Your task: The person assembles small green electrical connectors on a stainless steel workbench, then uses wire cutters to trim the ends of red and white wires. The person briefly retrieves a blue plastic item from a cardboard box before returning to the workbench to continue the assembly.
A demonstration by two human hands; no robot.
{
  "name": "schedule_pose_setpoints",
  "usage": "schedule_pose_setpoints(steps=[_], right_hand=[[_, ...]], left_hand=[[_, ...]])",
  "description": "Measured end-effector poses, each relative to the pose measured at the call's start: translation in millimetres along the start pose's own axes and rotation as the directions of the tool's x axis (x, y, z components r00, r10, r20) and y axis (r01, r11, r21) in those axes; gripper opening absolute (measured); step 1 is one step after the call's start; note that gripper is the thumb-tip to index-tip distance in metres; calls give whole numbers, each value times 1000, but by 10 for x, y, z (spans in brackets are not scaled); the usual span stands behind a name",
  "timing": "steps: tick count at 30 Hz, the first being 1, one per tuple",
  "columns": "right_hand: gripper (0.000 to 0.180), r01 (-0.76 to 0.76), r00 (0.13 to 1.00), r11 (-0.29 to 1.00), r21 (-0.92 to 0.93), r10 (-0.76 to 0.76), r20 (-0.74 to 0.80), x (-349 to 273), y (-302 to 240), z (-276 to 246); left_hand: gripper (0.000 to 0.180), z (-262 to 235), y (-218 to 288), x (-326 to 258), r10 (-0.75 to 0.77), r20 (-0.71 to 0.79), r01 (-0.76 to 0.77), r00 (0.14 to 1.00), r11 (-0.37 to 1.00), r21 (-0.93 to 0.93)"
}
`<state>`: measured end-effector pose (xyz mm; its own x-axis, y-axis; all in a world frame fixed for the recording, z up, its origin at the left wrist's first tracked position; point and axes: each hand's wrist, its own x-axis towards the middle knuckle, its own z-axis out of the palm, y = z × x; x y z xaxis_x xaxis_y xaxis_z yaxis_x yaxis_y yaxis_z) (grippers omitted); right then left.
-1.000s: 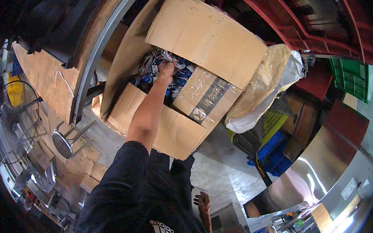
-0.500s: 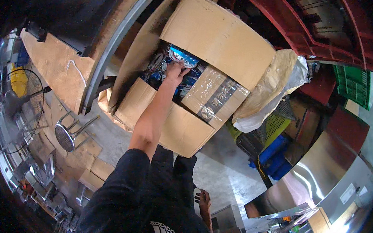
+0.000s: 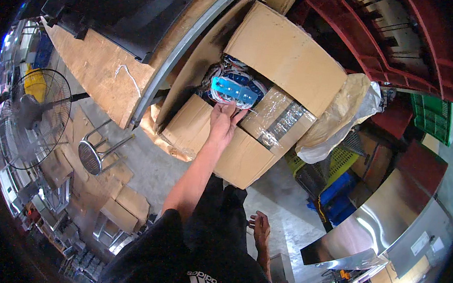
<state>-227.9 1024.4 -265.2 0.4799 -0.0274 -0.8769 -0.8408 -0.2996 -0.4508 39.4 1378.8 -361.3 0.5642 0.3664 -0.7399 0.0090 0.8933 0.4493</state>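
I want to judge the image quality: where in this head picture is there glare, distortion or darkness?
Head view: glare on the shiny curved steel panel at lower right; straight edges of the open brown cardboard box bend with fisheye distortion; corners are black; the left hand at the box looks sharp.

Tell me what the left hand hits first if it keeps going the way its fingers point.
Most likely the blue strip on the wire bundle in the cardboard box; the left hand points at it, fingertips at its edge. Depth is unclear.

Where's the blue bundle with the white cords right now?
In the head view, upper centre: the blue bundle lies inside the open cardboard box, just above the left hand.
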Motion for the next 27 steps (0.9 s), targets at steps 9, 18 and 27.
schedule_pose_setpoints(steps=[9,18,27], right_hand=[[32,-62,998,995,-73,63,3,-59,-85,4],[35,48,997,972,231,-60,47,-104,851,-64],[39,-14,994,988,-155,-3,-109,-362,1812,-195]], left_hand=[[37,-163,8,-252,21,68,-16,997,997,-71],[26,-119,-308,451,-93,-82,103,992,986,133],[20,-300,-835,2111,93,-80,-20,992,762,647]])
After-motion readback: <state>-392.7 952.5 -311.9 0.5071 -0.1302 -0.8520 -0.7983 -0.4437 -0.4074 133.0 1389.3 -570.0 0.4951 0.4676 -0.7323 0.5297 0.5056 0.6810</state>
